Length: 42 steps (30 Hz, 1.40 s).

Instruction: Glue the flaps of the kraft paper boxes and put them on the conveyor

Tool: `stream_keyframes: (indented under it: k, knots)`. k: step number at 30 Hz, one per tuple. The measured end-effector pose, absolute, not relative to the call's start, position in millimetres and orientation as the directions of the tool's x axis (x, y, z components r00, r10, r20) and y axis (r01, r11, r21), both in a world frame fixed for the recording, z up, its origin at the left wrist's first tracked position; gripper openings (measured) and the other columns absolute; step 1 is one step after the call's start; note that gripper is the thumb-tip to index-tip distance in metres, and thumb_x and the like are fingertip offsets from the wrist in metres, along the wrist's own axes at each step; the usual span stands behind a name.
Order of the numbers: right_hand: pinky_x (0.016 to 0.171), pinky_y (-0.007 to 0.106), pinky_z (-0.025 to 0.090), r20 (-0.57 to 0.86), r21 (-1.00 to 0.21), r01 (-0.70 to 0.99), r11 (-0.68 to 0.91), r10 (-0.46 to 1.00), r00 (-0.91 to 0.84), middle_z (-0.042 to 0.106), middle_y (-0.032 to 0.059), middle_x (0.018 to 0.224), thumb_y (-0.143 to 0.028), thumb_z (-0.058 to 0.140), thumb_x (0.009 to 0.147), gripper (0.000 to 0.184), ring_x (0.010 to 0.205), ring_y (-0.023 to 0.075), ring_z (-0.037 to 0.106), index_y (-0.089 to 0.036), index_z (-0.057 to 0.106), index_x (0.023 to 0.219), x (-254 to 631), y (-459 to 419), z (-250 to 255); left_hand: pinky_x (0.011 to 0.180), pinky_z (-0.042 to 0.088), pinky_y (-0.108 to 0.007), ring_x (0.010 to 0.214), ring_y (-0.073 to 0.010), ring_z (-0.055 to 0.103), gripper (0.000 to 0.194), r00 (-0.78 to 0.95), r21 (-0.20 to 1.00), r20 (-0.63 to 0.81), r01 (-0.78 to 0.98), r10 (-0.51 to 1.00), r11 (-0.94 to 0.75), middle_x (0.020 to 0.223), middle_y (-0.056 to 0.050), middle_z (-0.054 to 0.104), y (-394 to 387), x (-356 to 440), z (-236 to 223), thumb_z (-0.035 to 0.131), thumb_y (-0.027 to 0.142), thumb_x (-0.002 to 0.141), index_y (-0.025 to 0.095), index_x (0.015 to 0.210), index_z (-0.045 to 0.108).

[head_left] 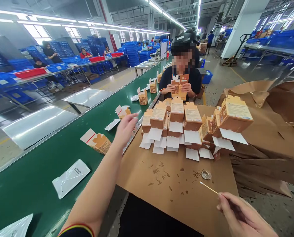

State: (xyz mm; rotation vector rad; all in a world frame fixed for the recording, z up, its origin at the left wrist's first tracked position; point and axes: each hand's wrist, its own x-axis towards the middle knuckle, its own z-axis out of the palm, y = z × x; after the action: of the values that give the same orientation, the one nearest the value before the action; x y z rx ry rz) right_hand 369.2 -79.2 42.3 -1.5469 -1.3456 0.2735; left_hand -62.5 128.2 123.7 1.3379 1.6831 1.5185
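Note:
My left hand (126, 129) reaches out over the near edge of the green conveyor belt (70, 140). Its fingers are stretched out and hold nothing visible. Close by on the belt stand small brown cartons, one open carton (101, 142) left of my wrist and another carton (123, 112) just behind the hand. Between the thumb and fingers of my right hand (242, 212) is a cotton swab (208, 187), its white tip pointing left. Beyond that tip, a small clear round dish (206, 174) rests on the brown cardboard tabletop (157, 189), among dark specks and stains.
Stacked cartons (176, 113) with white flaps hanging out fill the table's far side. White pouches (71, 177) lie on the belt. Across the table a co-worker (180, 77) holds a flattened carton (179, 87). Crumpled brown paper (265, 141) is at the right.

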Motion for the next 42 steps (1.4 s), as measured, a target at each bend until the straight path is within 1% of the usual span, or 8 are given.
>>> stream_keyframes:
  k: [4, 7, 11, 15, 21, 27, 35, 42]
  knots:
    - [0.060, 0.027, 0.065, 0.516, -0.783, 0.526, 0.333, 0.820, 0.249, 0.081, 0.0025, 0.075, -0.047, 0.087, 0.109, 0.028, 0.058, 0.0180, 0.073, -0.027, 0.088, 0.089, 345, -66, 60, 0.122, 0.058, -0.058, 0.151, -0.0516, 0.069, 0.054, -0.241, 0.842, -0.046, 0.512, 0.969, 0.168, 0.152, -0.025, 0.075, 206, -6, 165, 0.088, 0.064, 0.086, 0.019, 0.116, 0.084]
    - [0.062, 0.027, 0.065, 0.530, -0.778, 0.525, 0.345, 0.809, 0.253, 0.082, 0.0026, 0.078, -0.043, 0.087, 0.109, 0.024, 0.060, 0.0180, 0.073, -0.027, 0.090, 0.092, 345, -67, 60, 0.118, 0.060, -0.060, 0.158, -0.0574, 0.063, 0.051, -0.227, 0.842, -0.075, 0.508, 0.971, 0.183, 0.152, -0.030, 0.073, 212, 8, 164, 0.093, 0.060, 0.080, 0.019, 0.109, 0.083]
    - [0.067, 0.028, 0.065, 0.540, -0.767, 0.571, 0.292, 0.774, 0.330, 0.082, 0.0021, 0.079, -0.045, 0.089, 0.109, 0.023, 0.062, 0.0184, 0.074, -0.027, 0.090, 0.093, 366, -66, 52, 0.116, 0.064, -0.052, 0.157, -0.0436, 0.067, 0.054, -0.204, 0.898, 0.007, 0.433, 0.979, 0.084, 0.151, -0.021, 0.078, 171, -6, 145, 0.083, 0.055, 0.095, 0.024, 0.139, 0.078]
    - [0.068, 0.030, 0.067, 0.632, -0.635, 0.713, 0.299, 0.731, 0.257, 0.085, 0.0030, 0.081, -0.043, 0.081, 0.113, 0.027, 0.064, 0.0200, 0.078, -0.028, 0.089, 0.092, 386, -52, 45, 0.119, 0.064, -0.051, 0.137, -0.0335, 0.081, 0.077, -0.260, 0.990, 0.136, 0.079, 0.956, -0.119, 0.145, -0.013, 0.085, 103, -26, 122, 0.083, 0.060, 0.101, 0.029, 0.168, 0.060]
    - [0.059, 0.026, 0.065, 0.647, -0.505, 0.809, 0.301, 0.752, 0.124, 0.084, 0.0033, 0.078, -0.039, 0.068, 0.117, 0.034, 0.058, 0.0176, 0.077, -0.027, 0.085, 0.090, 393, -30, 30, 0.118, 0.069, -0.059, 0.135, -0.0441, 0.084, 0.085, -0.139, 0.966, -0.126, -0.241, 0.982, 0.090, 0.143, -0.018, 0.087, -2, -10, 65, 0.113, 0.061, 0.072, 0.024, 0.141, 0.080]
    - [0.062, 0.025, 0.066, 0.661, -0.513, 0.794, 0.327, 0.740, 0.123, 0.084, 0.0022, 0.079, -0.034, 0.071, 0.117, 0.029, 0.059, 0.0166, 0.077, -0.026, 0.085, 0.092, 392, -30, 28, 0.117, 0.068, -0.049, 0.133, -0.0341, 0.083, 0.077, -0.103, 0.956, -0.229, -0.211, 0.968, 0.204, 0.141, -0.013, 0.086, -24, 18, 15, 0.115, 0.054, 0.075, 0.027, 0.133, 0.071]
    - [0.063, 0.026, 0.067, 0.438, -0.792, 0.493, 0.361, 0.898, 0.045, 0.083, 0.0030, 0.080, -0.035, 0.072, 0.119, 0.029, 0.064, 0.0170, 0.076, -0.026, 0.088, 0.096, 306, -67, 17, 0.121, 0.067, -0.058, 0.134, -0.0397, 0.084, 0.087, 0.004, 0.948, -0.290, -0.136, 0.957, 0.288, 0.138, -0.019, 0.086, -2, 9, 11, 0.117, 0.062, 0.066, 0.023, 0.131, 0.073]
    - [0.057, 0.024, 0.059, 0.374, -0.818, 0.446, 0.363, 0.925, -0.068, 0.076, 0.0016, 0.072, -0.035, 0.063, 0.121, 0.040, 0.058, 0.0147, 0.068, -0.026, 0.085, 0.089, 258, -61, -9, 0.117, 0.070, -0.055, 0.130, -0.0381, 0.085, 0.092, 0.032, 0.959, -0.255, -0.119, 0.966, 0.257, 0.136, -0.017, 0.085, -9, 10, 6, 0.116, 0.063, 0.068, 0.024, 0.139, 0.072]
